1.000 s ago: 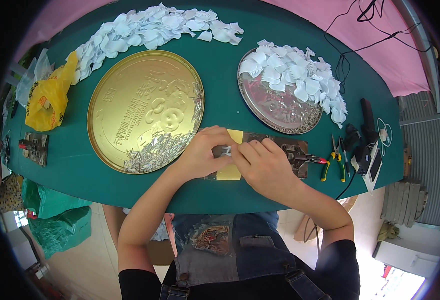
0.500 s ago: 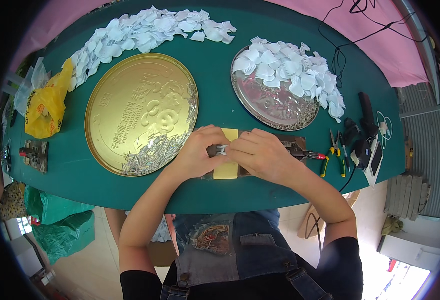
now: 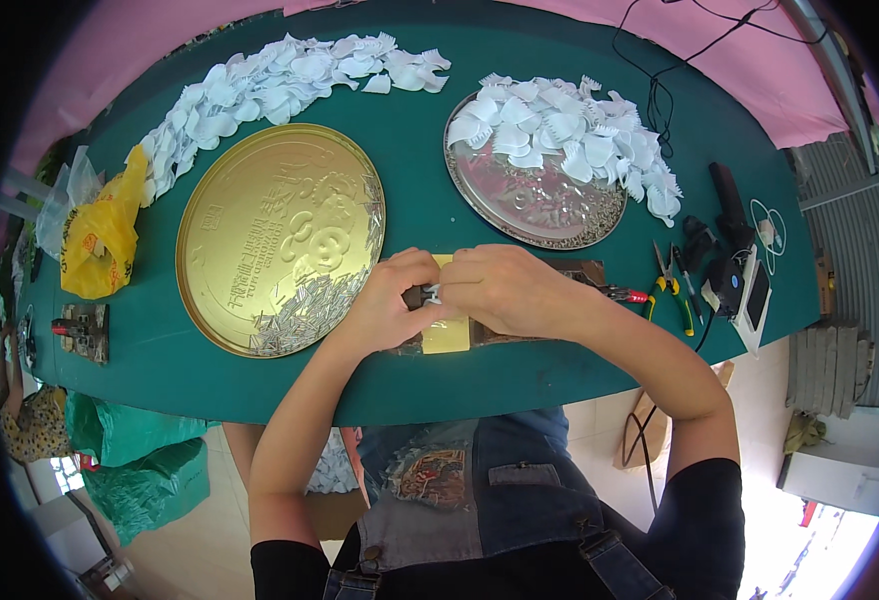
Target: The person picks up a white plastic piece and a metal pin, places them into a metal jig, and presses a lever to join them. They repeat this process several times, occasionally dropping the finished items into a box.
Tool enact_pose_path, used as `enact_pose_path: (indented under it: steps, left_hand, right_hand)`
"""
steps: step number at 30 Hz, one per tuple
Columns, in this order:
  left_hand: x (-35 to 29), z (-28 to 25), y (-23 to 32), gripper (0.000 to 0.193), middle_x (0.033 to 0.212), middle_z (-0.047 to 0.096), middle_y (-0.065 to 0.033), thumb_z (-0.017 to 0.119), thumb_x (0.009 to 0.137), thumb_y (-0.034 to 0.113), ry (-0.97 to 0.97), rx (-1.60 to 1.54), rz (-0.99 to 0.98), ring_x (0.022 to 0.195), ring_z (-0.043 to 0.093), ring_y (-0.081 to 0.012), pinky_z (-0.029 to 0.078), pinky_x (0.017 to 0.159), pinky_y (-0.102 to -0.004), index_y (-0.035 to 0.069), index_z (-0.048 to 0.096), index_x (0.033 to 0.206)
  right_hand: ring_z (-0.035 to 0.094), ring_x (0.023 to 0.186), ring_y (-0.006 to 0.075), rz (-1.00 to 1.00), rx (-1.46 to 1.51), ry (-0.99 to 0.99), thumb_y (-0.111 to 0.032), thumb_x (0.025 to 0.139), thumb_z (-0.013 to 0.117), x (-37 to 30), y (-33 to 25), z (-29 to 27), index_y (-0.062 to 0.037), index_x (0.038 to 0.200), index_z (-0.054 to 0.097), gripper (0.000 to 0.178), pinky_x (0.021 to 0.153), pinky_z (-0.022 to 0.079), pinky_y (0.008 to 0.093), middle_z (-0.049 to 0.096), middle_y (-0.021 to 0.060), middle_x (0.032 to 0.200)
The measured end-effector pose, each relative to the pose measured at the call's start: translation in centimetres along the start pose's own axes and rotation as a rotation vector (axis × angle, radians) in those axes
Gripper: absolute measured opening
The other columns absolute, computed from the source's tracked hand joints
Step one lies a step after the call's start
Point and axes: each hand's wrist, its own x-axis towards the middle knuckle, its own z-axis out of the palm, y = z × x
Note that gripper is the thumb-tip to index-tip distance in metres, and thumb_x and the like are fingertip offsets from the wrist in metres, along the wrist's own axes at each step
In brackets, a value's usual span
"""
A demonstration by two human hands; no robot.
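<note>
Over a brown board (image 3: 520,330) wrapped with a yellow strip (image 3: 447,337), my two hands meet near the table's front edge. Between the thumb and fingers of my left hand (image 3: 392,303) is a dark, stubby metal-looking piece (image 3: 415,297); its kind is unclear. My right hand (image 3: 510,290) pinches a small white piece (image 3: 434,293) against the dark piece's right end; the fingers hide most of it. To the left lies a round gold tray (image 3: 250,220) with many thin metal pins (image 3: 305,320) along its lower right.
A round silver tray (image 3: 490,190) bears white toothed plastic pieces (image 3: 570,125) and tiny metal bits. More white pieces (image 3: 250,95) are heaped at the back left. Yellow-green pliers (image 3: 670,285), a black device (image 3: 725,290) and cables lie at right; a yellow bag (image 3: 100,245) sits at left.
The whole view has shifted slightly. My right hand has turned flatter and moved a little left over the board, its fingers still at the white piece. My left hand keeps its grip.
</note>
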Motion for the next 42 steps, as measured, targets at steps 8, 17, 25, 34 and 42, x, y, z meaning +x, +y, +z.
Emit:
enact_pose_path:
  steps: [8,17,25,34,42]
  left_hand:
    - [0.1,0.0,-0.3,0.032,0.084,0.059,-0.0096,0.083,0.069,0.014,0.002,0.002,0.045,0.080,0.057,-0.0277,0.046,0.069,-0.0371,-0.001,0.063,0.090]
    - [0.4,-0.5,0.2,0.030,0.084,0.059,-0.0085,0.083,0.075,0.019,-0.054,0.009,-0.027,0.078,0.058,-0.0270,0.046,0.067,-0.0361,0.000,0.064,0.090]
    - [0.2,-0.3,0.4,0.028,0.089,0.064,-0.0081,0.082,0.075,0.018,-0.051,-0.031,-0.031,0.085,0.062,-0.0290,0.048,0.074,-0.0378,0.003,0.064,0.090]
    - [0.5,-0.3,0.2,0.029,0.092,0.064,-0.0099,0.080,0.074,0.017,-0.054,-0.025,-0.017,0.089,0.061,-0.0309,0.047,0.078,-0.0398,0.002,0.066,0.094]
    - [0.3,-0.3,0.0,0.031,0.094,0.064,-0.0102,0.079,0.074,0.021,-0.062,-0.027,-0.052,0.093,0.060,-0.0308,0.045,0.082,-0.0409,0.004,0.068,0.098]
  right_hand:
    - [0.057,0.078,0.0270,-0.041,0.017,0.046,-0.009,0.081,0.067,0.2,0.2,0.0,-0.0042,0.080,0.056,0.012,0.070,0.048,0.0390,0.054,0.0071,0.082]
    - [0.058,0.085,0.0264,-0.014,0.166,0.000,-0.012,0.083,0.069,0.0,1.3,0.1,-0.0052,0.086,0.061,0.012,0.074,0.049,0.0390,0.056,0.0061,0.087]
    - [0.061,0.085,0.0248,0.180,0.134,-0.037,-0.015,0.084,0.069,0.2,0.1,-1.2,-0.0074,0.086,0.065,0.009,0.076,0.050,0.0384,0.061,0.0043,0.084]
    - [0.062,0.082,0.0210,0.003,-0.045,-0.154,-0.010,0.077,0.070,1.6,1.0,-2.1,-0.0094,0.088,0.067,0.011,0.072,0.049,0.0361,0.062,0.0019,0.085]
    - [0.060,0.079,0.0192,-0.064,-0.125,-0.165,-0.012,0.074,0.067,2.9,0.7,-2.3,-0.0104,0.084,0.064,0.010,0.070,0.045,0.0334,0.060,0.0006,0.086]
